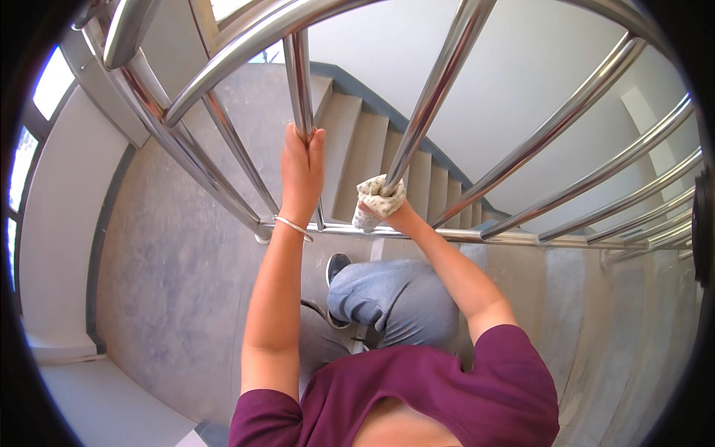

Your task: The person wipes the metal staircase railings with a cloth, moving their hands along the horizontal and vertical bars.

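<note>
My left hand (302, 170) is wrapped around an upright metal baluster (298, 78) of a shiny stair railing, with a bangle (291, 226) at its wrist. To the right, my right hand (399, 217) holds a pale, speckled cloth (380, 196) around the lower part of the neighbouring baluster (433, 84). The cloth is bunched about the tube, hiding most of the fingers, and one end of it hangs down near the bottom rail (463, 235). Both balusters run up to the curved handrail (251, 50).
Beyond the railing, a flight of steps (357, 151) leads down along a pale wall (536, 72) with a grey skirting band. On the left lies a concrete landing (167, 268), bordered by a wall with windows (25, 162). More steps (564, 313) are at the right, beside my bent legs (391, 302).
</note>
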### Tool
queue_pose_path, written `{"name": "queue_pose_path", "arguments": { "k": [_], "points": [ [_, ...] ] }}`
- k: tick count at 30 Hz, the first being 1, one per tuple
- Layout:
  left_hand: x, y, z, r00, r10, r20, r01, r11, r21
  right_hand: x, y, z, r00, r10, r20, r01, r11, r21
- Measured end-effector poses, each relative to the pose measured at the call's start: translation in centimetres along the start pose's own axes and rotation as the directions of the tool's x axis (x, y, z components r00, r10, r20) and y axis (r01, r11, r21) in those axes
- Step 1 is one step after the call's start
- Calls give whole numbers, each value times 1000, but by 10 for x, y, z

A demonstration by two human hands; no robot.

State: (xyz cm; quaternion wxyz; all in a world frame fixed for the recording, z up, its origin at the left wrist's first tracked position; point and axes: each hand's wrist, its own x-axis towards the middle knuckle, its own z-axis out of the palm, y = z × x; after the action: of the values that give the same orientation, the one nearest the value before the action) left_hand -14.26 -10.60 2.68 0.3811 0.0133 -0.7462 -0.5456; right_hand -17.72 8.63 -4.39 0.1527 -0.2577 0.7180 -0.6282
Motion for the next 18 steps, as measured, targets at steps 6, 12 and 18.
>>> {"name": "queue_pose_path", "arguments": {
  "k": [6, 12, 18],
  "points": [
    [0, 5, -2, 999, -40, 29, 41, 998, -44, 10, -66, -8, 902, -406, -146, 311, 846, -432],
    [1, 9, -3, 998, -46, 40, 49, 997, -62, 37, -181, -16, 851, -421, -313, 476, 871, 123],
    [-3, 11, -6, 994, -74, 77, 81, 993, -84, 66, -260, -38, 714, -653, -252, 683, 729, 47]
  ]
}}
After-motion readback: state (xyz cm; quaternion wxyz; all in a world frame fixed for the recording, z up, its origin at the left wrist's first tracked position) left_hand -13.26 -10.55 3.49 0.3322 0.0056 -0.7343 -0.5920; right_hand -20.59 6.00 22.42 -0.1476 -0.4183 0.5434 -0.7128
